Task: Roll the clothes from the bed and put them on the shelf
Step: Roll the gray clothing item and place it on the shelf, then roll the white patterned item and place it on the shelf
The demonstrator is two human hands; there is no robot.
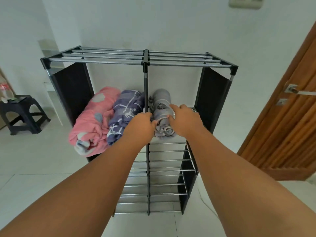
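Note:
A black and metal shelf rack (143,59) stands against the white wall. On its second level lie three rolled clothes: a pink roll (93,120) at the left, a purple patterned roll (125,108) beside it, and a grey roll (160,100) right of the centre post. My left hand (141,125) grips the grey roll's near left side. My right hand (183,120) grips its right side, fingers curled over the top. The bed is out of view.
Lower rack levels (164,185) are bare metal bars. A black plastic stool (22,115) with a bottle on it stands at the left. A wooden door (290,125) with a metal handle is at the right. White tiled floor surrounds the rack.

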